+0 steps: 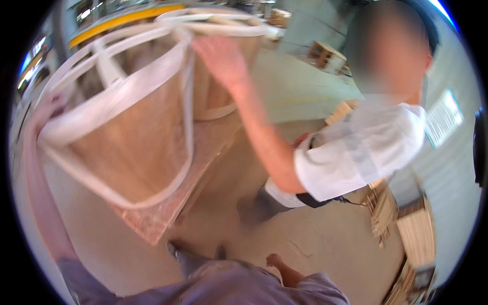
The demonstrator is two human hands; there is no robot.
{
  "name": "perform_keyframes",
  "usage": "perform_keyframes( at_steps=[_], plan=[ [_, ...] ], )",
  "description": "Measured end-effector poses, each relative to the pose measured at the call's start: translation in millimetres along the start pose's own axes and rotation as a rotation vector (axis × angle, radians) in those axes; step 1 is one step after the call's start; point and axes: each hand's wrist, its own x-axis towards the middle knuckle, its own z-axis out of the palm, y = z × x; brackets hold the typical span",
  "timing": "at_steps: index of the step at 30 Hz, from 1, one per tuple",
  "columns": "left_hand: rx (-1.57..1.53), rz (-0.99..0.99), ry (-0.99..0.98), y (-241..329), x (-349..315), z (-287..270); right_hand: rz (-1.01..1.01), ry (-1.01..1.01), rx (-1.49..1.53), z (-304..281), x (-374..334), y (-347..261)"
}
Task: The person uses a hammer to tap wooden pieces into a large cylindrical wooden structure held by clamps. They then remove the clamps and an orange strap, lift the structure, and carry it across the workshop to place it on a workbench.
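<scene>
On the left stands a large curved furniture frame [129, 137], like a chair or sofa shell, with brown panels and pale edging. At its near left corner my left hand [53, 104] is closed over the pale top edge, the fingers partly hidden and blurred. My right hand [275, 260] hangs low beside my body, fingers curled, with nothing visible in it. A co-worker's hand [221, 56] rests on the top edge where this frame meets a second similar frame [218, 76] behind it. Under both lies a reddish, worn board [147, 223].
To the right stands a co-worker in a white shirt [356, 152], close to the frame. Wooden pieces and cartons [417, 234] are stacked along the right wall, and a wooden box [325, 56] sits farther back. A yellow beam [122, 23] crosses the far left.
</scene>
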Motion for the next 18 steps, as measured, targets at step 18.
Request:
perform_keyframes(
  at_steps=[18],
  plan=[
    [0.287, 0.027, -0.045, 44, -24, 3, -0.352, 0.996, 0.798, -415, -14, -138]
  ],
)
